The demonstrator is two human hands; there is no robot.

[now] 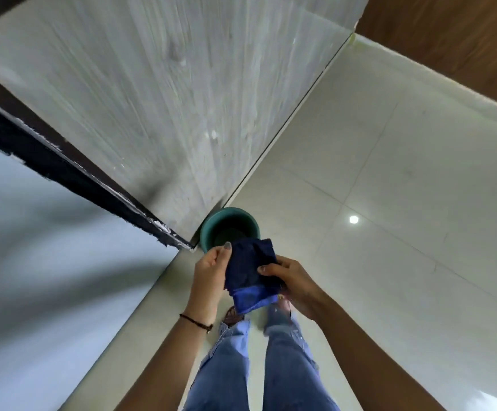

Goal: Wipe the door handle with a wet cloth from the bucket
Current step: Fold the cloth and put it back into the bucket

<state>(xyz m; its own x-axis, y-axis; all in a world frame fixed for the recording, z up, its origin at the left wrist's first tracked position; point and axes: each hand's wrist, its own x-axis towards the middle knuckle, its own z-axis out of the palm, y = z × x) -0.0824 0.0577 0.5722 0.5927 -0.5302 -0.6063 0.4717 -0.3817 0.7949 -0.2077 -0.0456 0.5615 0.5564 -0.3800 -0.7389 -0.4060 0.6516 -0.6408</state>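
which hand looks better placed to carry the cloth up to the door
Left, probably. The left hand pinches the cloth on the door side; the right hand grips its far side.

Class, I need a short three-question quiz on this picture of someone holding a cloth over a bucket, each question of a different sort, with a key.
1. True or false: only one of the hands holds the blue cloth.
2. Where does the green bucket stand? A) on a chair B) on the tiled floor beside the grey door C) on a shelf
3. Which wrist wears a dark bracelet?

Key: 1 false, the left hand and right hand both grip it; 2 B; 3 left.
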